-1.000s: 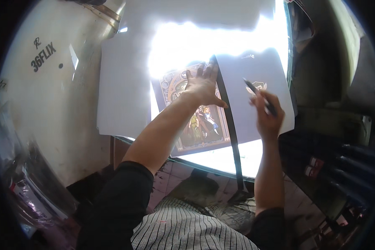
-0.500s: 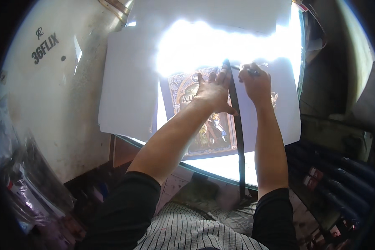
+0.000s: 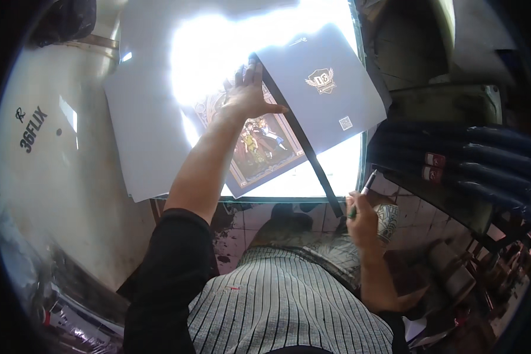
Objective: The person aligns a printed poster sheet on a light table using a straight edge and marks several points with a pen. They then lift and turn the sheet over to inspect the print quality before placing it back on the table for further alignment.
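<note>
A printed sheet (image 3: 342,100) with a purple-blue ground lies on a brightly lit glass-topped table (image 3: 289,183). Its left part carries a framed colour picture of figures, and its right part a pale winged emblem. A long black straightedge (image 3: 304,141) crosses it at a slant, its lower end jutting past the table's near edge. My left hand (image 3: 245,97) lies spread over the sheet, fingertips at the straightedge's far end and thumb across its middle. Off the near edge, beside the straightedge's lower end, my right hand (image 3: 363,221) grips a slim light-coloured pen (image 3: 369,182), pointing up.
Plain white sheets (image 3: 141,135) cover the table's left side. A large pale panel (image 3: 59,177) with dark lettering stands at the left. Several dark-blue wrapped rolls (image 3: 484,159) lie at the right. Below the near edge shows a tiled floor (image 3: 245,221).
My right hand has come from the straightedge's far end down toward me, past the near edge, with the pen. My left hand still presses the straightedge. The whole view has turned.
</note>
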{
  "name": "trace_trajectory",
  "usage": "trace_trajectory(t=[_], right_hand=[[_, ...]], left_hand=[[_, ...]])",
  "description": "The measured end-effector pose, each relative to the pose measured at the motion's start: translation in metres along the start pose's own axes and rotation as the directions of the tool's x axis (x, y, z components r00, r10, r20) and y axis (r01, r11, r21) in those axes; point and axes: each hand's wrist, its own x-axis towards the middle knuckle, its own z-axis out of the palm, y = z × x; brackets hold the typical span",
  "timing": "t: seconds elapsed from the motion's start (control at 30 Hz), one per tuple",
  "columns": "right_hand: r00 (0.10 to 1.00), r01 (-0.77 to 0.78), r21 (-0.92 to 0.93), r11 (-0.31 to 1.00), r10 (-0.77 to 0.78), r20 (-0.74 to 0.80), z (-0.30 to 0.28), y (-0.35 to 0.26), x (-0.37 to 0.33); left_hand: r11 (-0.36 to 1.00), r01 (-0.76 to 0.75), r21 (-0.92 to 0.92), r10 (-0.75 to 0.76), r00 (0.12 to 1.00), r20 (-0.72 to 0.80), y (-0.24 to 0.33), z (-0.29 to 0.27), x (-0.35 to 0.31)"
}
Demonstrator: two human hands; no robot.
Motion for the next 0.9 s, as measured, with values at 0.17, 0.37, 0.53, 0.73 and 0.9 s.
trace_trajectory(t=[0.17, 0.37, 0.53, 0.73, 0.9], right_hand=[[0.988, 0.033, -0.381, 0.924, -0.088, -0.127, 0.046, -0.012, -0.02], [0.968, 0.208, -0.272, 0.939, -0.238, -0.081, 0.06, 0.004, -0.017], [0.959, 0.225, -0.246, 0.943, -0.259, -0.118, 0.061, -0.001, -0.013], [0.962, 0.226, -0.222, 0.949, -0.253, -0.101, 0.068, -0.008, -0.013], [0.962, 0.215, -0.273, 0.938, -0.251, -0.104, 0.069, -0.003, -0.015]], left_hand=[[0.986, -0.164, 0.005, 0.159, 0.948, -0.274, -0.034, 0.03, -0.002], [0.966, -0.231, 0.119, 0.26, 0.827, -0.498, -0.044, 0.059, 0.003], [0.962, -0.254, 0.098, 0.269, 0.827, -0.493, -0.041, 0.059, 0.005], [0.964, -0.265, 0.018, 0.234, 0.816, -0.528, -0.049, 0.056, 0.001], [0.977, -0.209, 0.046, 0.208, 0.877, -0.433, -0.034, 0.05, -0.001]])
